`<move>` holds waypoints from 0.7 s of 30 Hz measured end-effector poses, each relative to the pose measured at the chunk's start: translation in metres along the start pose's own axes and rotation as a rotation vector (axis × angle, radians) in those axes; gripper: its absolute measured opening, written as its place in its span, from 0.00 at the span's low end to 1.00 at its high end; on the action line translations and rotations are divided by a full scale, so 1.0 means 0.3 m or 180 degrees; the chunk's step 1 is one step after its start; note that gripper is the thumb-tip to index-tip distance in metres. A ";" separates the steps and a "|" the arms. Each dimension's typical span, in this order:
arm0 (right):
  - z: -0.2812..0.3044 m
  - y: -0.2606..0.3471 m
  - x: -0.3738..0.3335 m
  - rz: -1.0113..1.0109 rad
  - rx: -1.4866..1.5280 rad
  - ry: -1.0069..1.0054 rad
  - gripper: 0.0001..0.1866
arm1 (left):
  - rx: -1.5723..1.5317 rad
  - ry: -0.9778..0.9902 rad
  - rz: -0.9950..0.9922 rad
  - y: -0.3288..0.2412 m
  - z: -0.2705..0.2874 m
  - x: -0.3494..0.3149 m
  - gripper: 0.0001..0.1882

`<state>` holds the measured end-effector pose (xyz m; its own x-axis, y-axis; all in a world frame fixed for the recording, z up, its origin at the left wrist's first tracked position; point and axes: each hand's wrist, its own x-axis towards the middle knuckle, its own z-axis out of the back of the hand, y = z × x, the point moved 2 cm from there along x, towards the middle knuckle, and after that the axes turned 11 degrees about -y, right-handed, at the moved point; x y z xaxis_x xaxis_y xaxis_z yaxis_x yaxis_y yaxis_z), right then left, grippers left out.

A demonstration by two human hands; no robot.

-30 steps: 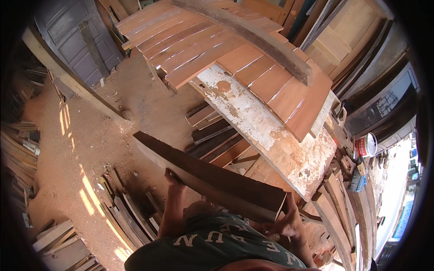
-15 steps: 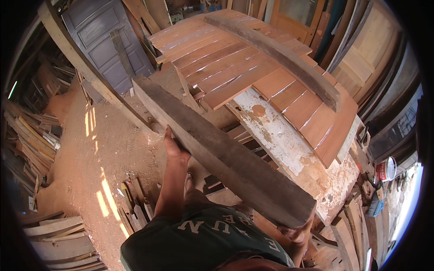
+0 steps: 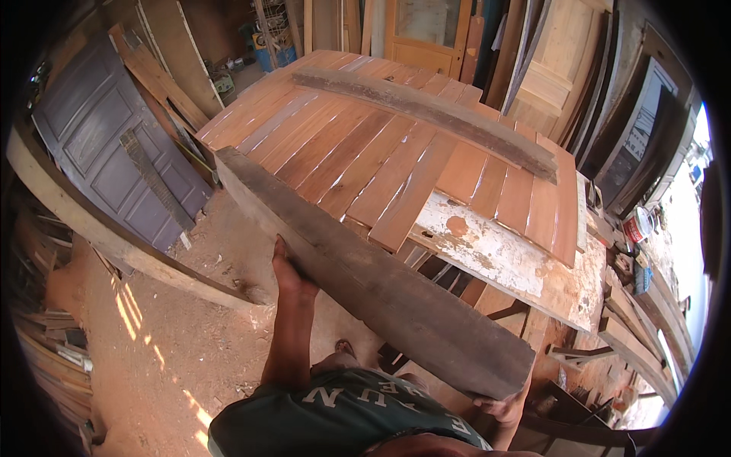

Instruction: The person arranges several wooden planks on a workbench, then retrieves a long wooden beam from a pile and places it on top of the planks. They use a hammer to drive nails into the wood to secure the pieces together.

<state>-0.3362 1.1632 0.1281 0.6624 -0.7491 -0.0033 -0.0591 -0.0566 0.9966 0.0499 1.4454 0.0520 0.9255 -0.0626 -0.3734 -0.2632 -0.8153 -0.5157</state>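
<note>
A long, thick, grey-brown wooden beam [image 3: 373, 282] lies slanted across the front of my body, held up off the ground. My left hand [image 3: 293, 270] grips its near side, left of the middle; the thumb shows and the other fingers are hidden by the wood. At the beam's right end my right hand [image 3: 499, 407] holds it from below, partly covered. Beyond it, reddish-brown boards [image 3: 358, 152] lie side by side on a worktable, with white streaks along their joints. A second dark beam [image 3: 434, 107] rests across the far part of these boards.
The worktable's white, flaking top [image 3: 487, 244] shows beside the boards. A grey panelled door [image 3: 114, 145] leans at the left, behind a slanting timber post [image 3: 114, 228]. Scrap wood [image 3: 632, 335] and a red-and-white bucket [image 3: 638, 225] are at the right. An orange-framed door [image 3: 422, 46] stands behind.
My view has turned toward the right, and the boards appear nearer to the held beam. The beam's left end now overlaps the boards' near edge in view. Both hands keep their hold.
</note>
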 end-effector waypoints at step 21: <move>-0.519 -0.277 0.372 0.0357 0.0675 -0.1358 0.59 | 0.0860 0.0558 0.0658 0.101 -0.705 0.760 0.31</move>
<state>-0.1409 1.1869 0.0577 0.2808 -0.9594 0.0257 -0.2928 -0.0601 0.9543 0.3106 1.2846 0.1144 0.8717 -0.3265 -0.3653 -0.4899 -0.5954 -0.6368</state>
